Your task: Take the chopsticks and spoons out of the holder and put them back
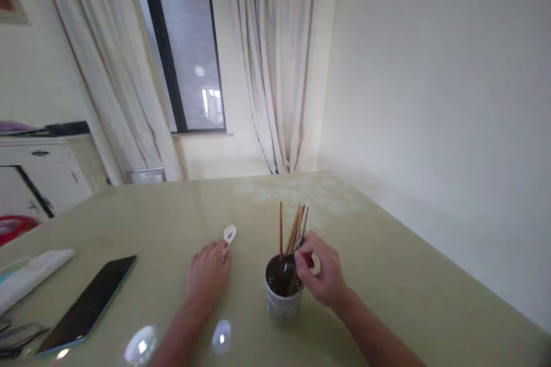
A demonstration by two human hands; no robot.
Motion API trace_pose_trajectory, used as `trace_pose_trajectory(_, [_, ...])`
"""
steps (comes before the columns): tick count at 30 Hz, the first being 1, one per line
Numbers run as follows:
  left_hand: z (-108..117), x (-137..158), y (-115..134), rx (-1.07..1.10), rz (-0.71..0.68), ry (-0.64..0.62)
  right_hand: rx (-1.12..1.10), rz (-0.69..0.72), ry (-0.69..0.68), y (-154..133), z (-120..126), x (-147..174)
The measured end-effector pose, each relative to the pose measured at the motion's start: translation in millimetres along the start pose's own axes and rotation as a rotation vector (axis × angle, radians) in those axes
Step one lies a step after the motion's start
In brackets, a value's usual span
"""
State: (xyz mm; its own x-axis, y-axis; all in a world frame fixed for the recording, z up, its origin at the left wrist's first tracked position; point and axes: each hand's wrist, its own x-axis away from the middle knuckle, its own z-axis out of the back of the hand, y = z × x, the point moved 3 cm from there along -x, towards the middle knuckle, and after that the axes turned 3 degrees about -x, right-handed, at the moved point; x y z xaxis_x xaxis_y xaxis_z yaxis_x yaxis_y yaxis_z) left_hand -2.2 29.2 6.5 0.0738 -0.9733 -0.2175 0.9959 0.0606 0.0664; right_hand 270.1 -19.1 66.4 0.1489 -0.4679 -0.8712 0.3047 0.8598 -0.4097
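Note:
My left hand (210, 270) rests on the table with its fingers curled round the handle of a white spoon (229, 233) that has a small blue mark in its bowl. To the right stands a pale, patterned cup (283, 307) with a dark inside. Several brown chopsticks (297, 226) lean in it, pointing up. At the cup's right rim is my right hand (322, 270), thumb and fingers pinched together. Something dark and reddish shows at its fingertips, partly hidden, and I cannot make out what it is.
A black phone or tablet (88, 304) lies at the left, beside a white packet (34, 272) and a pair of glasses (19, 338). The greenish table (413, 292) meets a white wall on the right. Curtains, a window and a white cabinet (55, 163) stand beyond it.

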Motion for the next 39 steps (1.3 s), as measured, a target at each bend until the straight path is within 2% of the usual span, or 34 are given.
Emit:
trace_pose_trajectory(4, [-0.5,1.3,0.3,0.016,-0.014,0.001,-0.008,0.010,0.009,0.3,1.6,1.1])
trace_pose_trajectory(12, [-3.9,-1.8,0.7,0.195,0.009,0.013,-0.083,-0.034,0.009,5.3,1.7,3.9])
trace_pose_trajectory(17, [-8.1,-5.7,-1.5,0.350,0.003,0.079,-0.142,-0.092,0.118,12.5,5.5,7.8])
trace_pose_trajectory(21, [-3.8,-7.5,-3.2,0.604,0.017,0.221,-0.170,-0.282,0.207,23.7,6.7,10.4])
trace_pose_trajectory(25, [8.4,-5.0,1.7,0.850,-0.043,0.346,-0.217,-0.617,0.246,43.6,0.8,10.0])
trace_pose_trajectory(27, [12.5,-2.5,8.6,0.934,-0.104,0.328,-0.265,-0.763,0.191,53.3,-6.5,10.1])
trace_pose_trajectory(30, [13.2,2.9,23.3,1.016,-0.218,0.239,-0.358,-0.859,0.080,60.9,-18.8,11.8])
trace_pose_trajectory(35, [7.5,12.5,44.2,1.081,-0.365,0.078,-0.452,-0.865,0.001,60.2,-31.5,15.7])
trace_pose_trajectory(39, [8.2,15.7,46.2,1.090,-0.309,0.038,-0.383,-0.829,0.089,64.1,-22.2,11.9])
